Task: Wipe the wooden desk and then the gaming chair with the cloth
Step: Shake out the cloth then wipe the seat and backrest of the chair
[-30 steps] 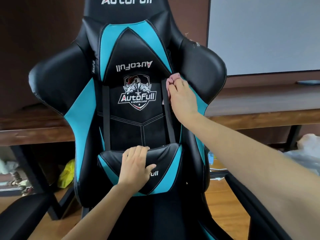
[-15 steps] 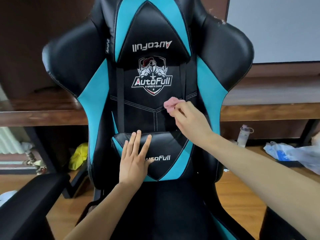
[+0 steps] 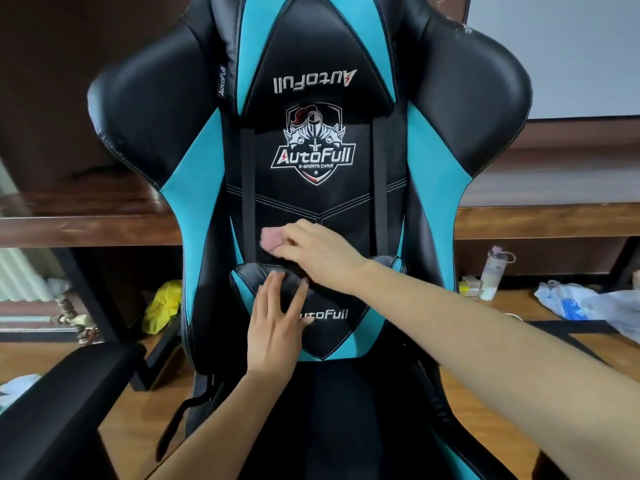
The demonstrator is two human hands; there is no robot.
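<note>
The black and blue gaming chair [image 3: 460, 109] fills the middle of the head view, its backrest facing me. My right hand [image 3: 320, 249] grips a small pink cloth [image 3: 272, 239] and presses it against the lower backrest, just above the lumbar cushion [image 3: 332, 327]. Flat on that cushion lies my left hand [image 3: 275, 323], fingers straight and spread. Behind the chair runs the wooden desk [image 3: 540, 220], from left to right.
A black armrest [image 3: 65, 403] juts out at lower left. Under the desk lie a yellow bag [image 3: 162, 306], a clear bottle [image 3: 493, 273] and plastic bags [image 3: 581, 304] on the wooden floor. A white board [image 3: 561, 53] stands at upper right.
My right hand has carried the cloth down the backrest and then left, from beside the right strap to the lower centre. My left hand stays on the lumbar cushion with its fingers straightened.
</note>
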